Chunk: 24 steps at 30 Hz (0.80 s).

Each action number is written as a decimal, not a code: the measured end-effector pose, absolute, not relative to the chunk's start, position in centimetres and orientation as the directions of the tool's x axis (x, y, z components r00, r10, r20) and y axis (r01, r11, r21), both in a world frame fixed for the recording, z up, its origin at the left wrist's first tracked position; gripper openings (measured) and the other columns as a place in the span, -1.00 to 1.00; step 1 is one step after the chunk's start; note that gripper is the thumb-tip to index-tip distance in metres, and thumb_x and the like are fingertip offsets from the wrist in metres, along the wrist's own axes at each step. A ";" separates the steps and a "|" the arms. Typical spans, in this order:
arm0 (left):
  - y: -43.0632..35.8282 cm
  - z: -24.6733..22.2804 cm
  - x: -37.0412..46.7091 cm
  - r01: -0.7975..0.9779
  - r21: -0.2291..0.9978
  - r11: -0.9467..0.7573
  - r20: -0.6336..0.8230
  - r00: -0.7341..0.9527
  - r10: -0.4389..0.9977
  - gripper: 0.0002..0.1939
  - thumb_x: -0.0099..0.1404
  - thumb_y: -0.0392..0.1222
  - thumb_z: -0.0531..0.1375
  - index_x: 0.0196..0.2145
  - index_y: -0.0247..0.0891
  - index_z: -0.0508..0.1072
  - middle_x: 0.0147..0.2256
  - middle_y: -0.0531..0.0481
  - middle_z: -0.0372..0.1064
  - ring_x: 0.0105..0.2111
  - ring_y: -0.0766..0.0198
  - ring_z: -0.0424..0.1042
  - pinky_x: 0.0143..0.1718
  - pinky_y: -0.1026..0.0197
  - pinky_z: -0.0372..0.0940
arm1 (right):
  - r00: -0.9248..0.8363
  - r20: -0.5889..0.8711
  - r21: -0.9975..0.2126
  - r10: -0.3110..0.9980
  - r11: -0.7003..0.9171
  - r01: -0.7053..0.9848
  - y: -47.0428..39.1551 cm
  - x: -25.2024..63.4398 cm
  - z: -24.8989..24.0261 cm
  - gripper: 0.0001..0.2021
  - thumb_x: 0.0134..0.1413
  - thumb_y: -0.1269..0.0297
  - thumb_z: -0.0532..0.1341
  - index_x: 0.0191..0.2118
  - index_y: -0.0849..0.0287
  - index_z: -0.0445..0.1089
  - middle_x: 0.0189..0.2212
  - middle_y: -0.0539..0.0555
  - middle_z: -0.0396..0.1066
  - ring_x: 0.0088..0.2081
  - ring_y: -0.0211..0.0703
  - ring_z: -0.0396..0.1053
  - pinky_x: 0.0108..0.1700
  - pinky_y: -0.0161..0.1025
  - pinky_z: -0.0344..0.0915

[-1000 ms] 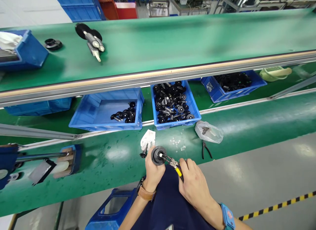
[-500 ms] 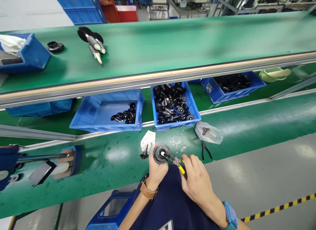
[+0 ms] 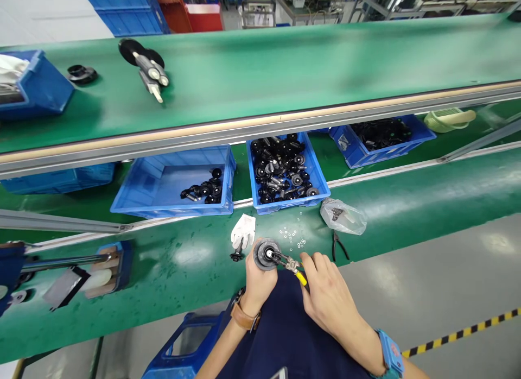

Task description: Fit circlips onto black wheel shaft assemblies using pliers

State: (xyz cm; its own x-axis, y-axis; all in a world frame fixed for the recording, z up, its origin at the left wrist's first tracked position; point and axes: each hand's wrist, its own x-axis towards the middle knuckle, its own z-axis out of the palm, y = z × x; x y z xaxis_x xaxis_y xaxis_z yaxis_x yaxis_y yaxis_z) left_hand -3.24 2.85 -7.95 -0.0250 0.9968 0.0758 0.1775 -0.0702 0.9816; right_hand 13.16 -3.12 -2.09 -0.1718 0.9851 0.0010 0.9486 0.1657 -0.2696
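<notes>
My left hand (image 3: 260, 278) is wrapped round a round black part (image 3: 265, 254) with a pale centre, held above the bench's front edge. My right hand (image 3: 328, 286) grips pliers (image 3: 292, 264) with yellow on the handles, and their tips touch the centre of the part. Behind my left hand lies a white glove (image 3: 243, 231) beside a small black part (image 3: 236, 256). Small white rings (image 3: 288, 234) are scattered on the green bench. To their right are a clear plastic bag (image 3: 344, 217) and black-handled pliers (image 3: 338, 245).
A blue bin (image 3: 291, 204) full of black parts stands behind the rings, with another blue bin (image 3: 171, 208) to its left. A metal-framed shelf (image 3: 260, 86) crosses above them. At the left is a fixture with rods (image 3: 65, 262).
The whole view has shifted slightly. Both hands stay in nearly the same place, with the plier tips still at the part's centre; the black part is tilted a little differently.
</notes>
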 end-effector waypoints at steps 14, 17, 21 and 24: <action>3.2 -7.9 -3.5 0.284 0.937 -0.202 0.220 -0.034 0.975 -0.80 0.17 -0.46 0.16 -0.31 -0.20 0.45 -0.34 -0.03 0.44 -0.31 0.15 0.45 -0.20 0.12 0.38 | -0.172 -0.098 -0.332 0.980 0.130 0.934 -3.1 13.0 -3.2 -0.76 0.07 0.50 0.06 -0.17 0.06 0.09 -0.40 -0.01 0.30 -0.44 -0.10 0.29 -0.42 -0.18 0.04; 3.3 -8.2 -3.4 0.236 0.959 -0.159 0.171 -0.029 0.985 -0.82 0.19 -0.44 0.17 -0.29 -0.22 0.44 -0.31 -0.03 0.46 -0.29 0.17 0.47 -0.19 0.15 0.37 | -0.191 -0.085 -0.348 0.978 0.150 0.925 -2.6 13.3 -3.0 -0.81 0.12 0.48 0.06 -0.20 0.06 0.08 -0.37 0.00 0.27 -0.42 -0.10 0.27 -0.40 -0.17 0.07; 3.2 -8.4 -3.3 0.201 0.973 -0.115 0.119 -0.007 0.993 -0.82 0.20 -0.44 0.17 -0.28 -0.23 0.44 -0.30 -0.03 0.48 -0.27 0.19 0.48 -0.18 0.19 0.37 | -0.229 -0.080 -0.331 0.970 0.190 0.924 -2.2 13.6 -2.3 -0.82 0.15 0.47 0.09 -0.20 0.07 0.10 -0.30 0.06 0.25 -0.32 -0.04 0.25 -0.29 -0.13 0.16; 3.0 -8.4 -3.4 0.200 0.974 -0.109 0.112 0.001 0.994 -0.81 0.19 -0.46 0.17 -0.28 -0.23 0.44 -0.30 -0.02 0.47 -0.28 0.20 0.48 -0.20 0.20 0.36 | -0.228 -0.082 -0.313 0.970 0.192 0.930 -2.3 13.8 -2.0 -0.80 0.14 0.48 0.11 -0.18 0.08 0.11 -0.28 0.07 0.24 -0.30 -0.02 0.23 -0.27 -0.11 0.17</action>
